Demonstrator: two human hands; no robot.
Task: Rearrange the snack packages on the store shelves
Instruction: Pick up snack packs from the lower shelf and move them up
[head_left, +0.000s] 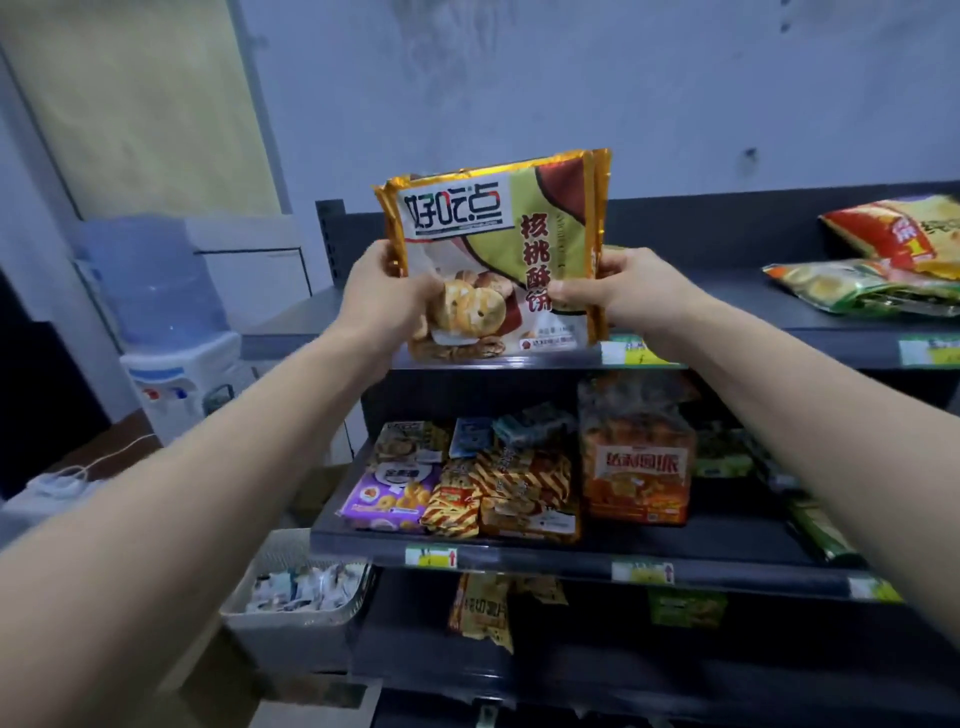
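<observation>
Head view, centre frame: left grip (387, 291) and right grip (605, 288) are each clasping a side edge of the walnut-cookie package (498, 249). They are holding it upright, label facing outward, at the top shelf (737, 304) front edge. Judgement: squaring it for standing display.

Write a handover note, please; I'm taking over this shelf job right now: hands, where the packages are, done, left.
Hands: left hand grips the cookie bag by its left edge; right hand grips its right edge.
It is held upright at the top shelf, front left; not yet released.
Red bag and green bag lie at that shelf's right; middle shelf holds more packs.
Left: set the cookie bag down, let go, tidy the rest.
</observation>
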